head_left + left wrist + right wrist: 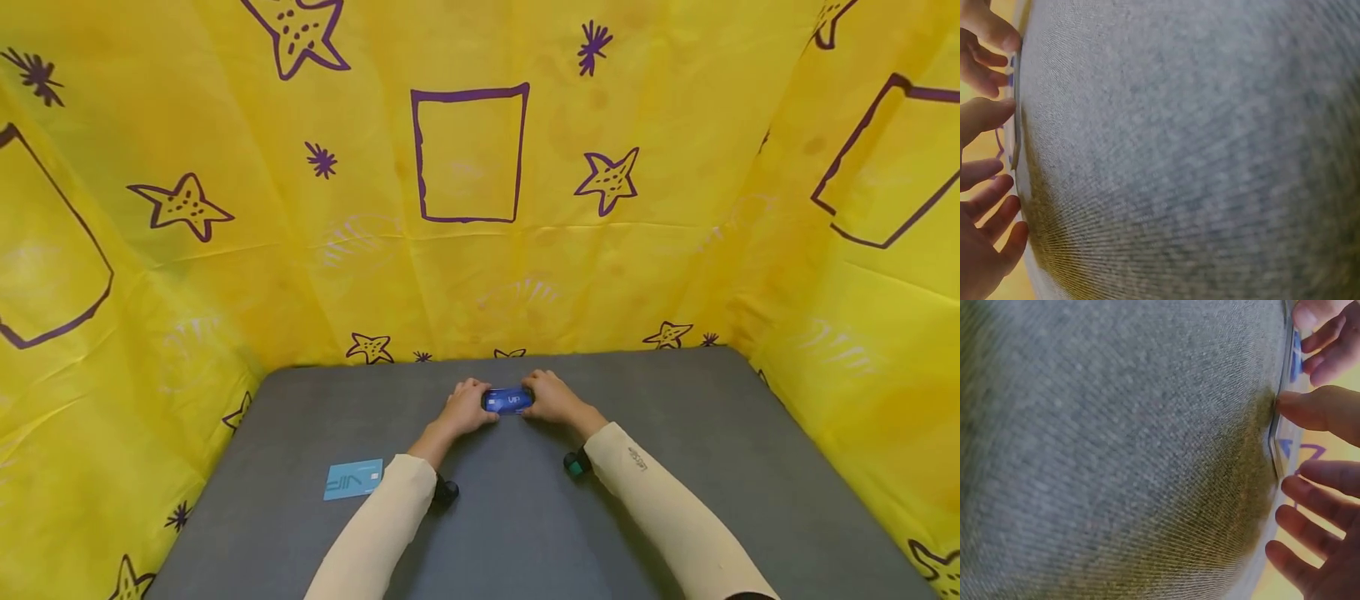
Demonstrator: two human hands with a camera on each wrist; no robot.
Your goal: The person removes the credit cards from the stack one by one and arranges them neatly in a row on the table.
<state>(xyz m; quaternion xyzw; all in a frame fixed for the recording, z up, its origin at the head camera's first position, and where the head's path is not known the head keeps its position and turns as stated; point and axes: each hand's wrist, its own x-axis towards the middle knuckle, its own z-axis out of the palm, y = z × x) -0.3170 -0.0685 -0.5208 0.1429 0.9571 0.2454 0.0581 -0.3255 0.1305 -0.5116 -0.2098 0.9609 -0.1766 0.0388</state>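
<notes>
Near the table's far edge, a small flat rectangular piece (508,401) has a blue card-like face with white lettering and a dark rim. Its left end is pinched by my left hand (467,406), with the thumb on the near side. At the other end my right hand (553,397) grips it the same way. In the left wrist view the piece shows edge-on as a thin strip (1017,134) at the far left, between thumb and fingers. The right wrist view likewise shows a thin edge (1277,447); its face is mostly hidden there.
A light blue card (354,479) with darker lettering and a chip lies on the grey table (517,517), left of my left forearm. Yellow cloth walls (465,283) with purple-outlined stars enclose the table's back and sides. Small dark devices (446,492) sit at both wrists.
</notes>
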